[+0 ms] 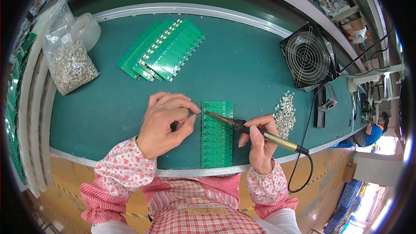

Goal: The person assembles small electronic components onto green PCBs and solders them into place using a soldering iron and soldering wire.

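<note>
My right hand [261,141] grips a soldering iron [271,138] by its gold-coloured handle, the tip pointing left. That tip touches or nearly touches the upper left edge of a green circuit board panel [217,141], which lies lengthwise before me at the table's front edge. Beside the panel's left edge, my left hand [167,123] is closed in a pinch. From its fingertips a thin solder wire [198,115] reaches toward the iron's tip. The joint itself is too small to make out.
Several green boards [162,50] lie overlapped farther back. A bag of small parts [71,65] and a tape roll [88,30] stand at left. Loose small metal parts [284,115], a fan [308,56] and an iron stand [325,104] are at right. The iron's cord [311,164] loops over the front edge.
</note>
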`<action>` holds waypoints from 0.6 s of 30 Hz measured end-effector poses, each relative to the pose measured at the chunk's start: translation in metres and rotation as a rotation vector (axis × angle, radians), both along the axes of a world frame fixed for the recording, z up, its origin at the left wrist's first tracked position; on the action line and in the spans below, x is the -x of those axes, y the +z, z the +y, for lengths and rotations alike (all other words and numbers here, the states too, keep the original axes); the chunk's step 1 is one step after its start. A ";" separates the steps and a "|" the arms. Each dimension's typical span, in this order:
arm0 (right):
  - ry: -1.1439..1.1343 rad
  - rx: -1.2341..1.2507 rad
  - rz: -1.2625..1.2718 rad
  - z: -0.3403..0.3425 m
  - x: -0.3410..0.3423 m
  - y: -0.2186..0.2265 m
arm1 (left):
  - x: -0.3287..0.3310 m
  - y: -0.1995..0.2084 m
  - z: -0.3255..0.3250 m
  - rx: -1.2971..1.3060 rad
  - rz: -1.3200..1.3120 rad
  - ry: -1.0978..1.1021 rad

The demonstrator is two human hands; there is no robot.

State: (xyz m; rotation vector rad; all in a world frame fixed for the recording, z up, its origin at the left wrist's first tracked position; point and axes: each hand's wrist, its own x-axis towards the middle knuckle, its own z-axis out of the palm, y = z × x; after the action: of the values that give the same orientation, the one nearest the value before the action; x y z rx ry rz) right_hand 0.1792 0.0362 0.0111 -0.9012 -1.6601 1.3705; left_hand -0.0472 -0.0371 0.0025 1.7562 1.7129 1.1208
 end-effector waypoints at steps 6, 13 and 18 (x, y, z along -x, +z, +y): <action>0.007 0.015 -0.007 0.000 0.002 0.000 | -0.001 -0.002 0.002 0.011 0.022 0.014; 0.053 0.012 0.055 0.002 -0.006 -0.007 | -0.001 -0.001 0.001 -0.001 0.021 0.011; 0.067 -0.014 0.042 0.002 -0.007 -0.006 | -0.002 -0.004 0.001 -0.016 0.036 0.022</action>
State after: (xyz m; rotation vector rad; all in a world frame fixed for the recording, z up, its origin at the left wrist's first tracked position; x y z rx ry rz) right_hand 0.1858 0.0384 0.0047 -0.8102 -1.6791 1.4111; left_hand -0.0447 -0.0356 -0.0014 1.7819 1.7532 1.1215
